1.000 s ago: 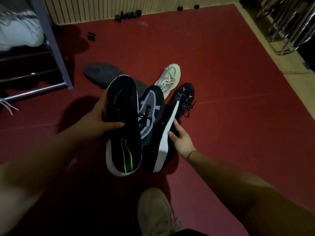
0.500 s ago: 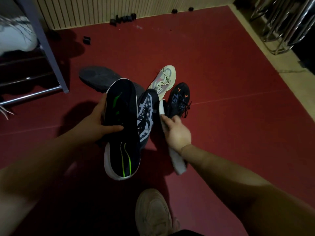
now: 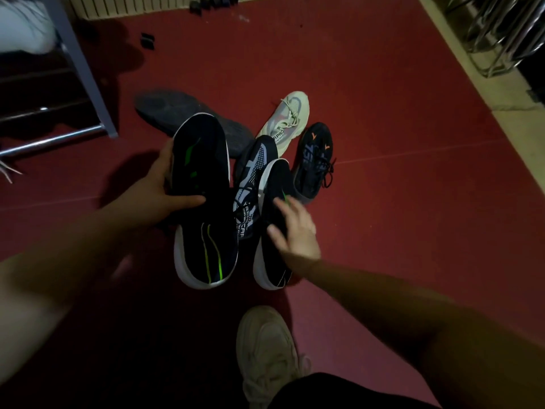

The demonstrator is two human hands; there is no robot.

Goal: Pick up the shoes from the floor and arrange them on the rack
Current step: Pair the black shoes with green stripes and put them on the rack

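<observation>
Red floor point(image 3: 413, 202) carries the pile. The rack point(image 3: 85, 69) stands at our upper left, well apart from the hands, with a blurred white shoe point(image 3: 23, 31) on its top.

Loose on the floor beyond the hands are a grey shoe point(image 3: 165, 110), a cream shoe point(image 3: 289, 116) and an orange-marked shoe point(image 3: 315, 160). A patterned shoe point(image 3: 253, 172) is wedged between the two black ones.

The black shoe point(image 3: 203, 184), green-striped, is lifted in our left hand point(image 3: 153, 199). That hand's fingers point(image 3: 188, 200) grip its middle, thumb across the face. Its mate point(image 3: 277, 178) lies just beside it, heel toward us. We cannot tell whether it rests fully on the floor.

Our right hand point(image 3: 298, 234) lies on the mate, fingers point(image 3: 290, 205) spread and straight, not closed round it. There is some blur here.

We judge the step in hand to be taking the mate. We should curl the fingers round its middle and lift straight up. The patterned shoe's laces touch it and could drag along. Then both go to the rack as a pair, toes the same way.
</observation>
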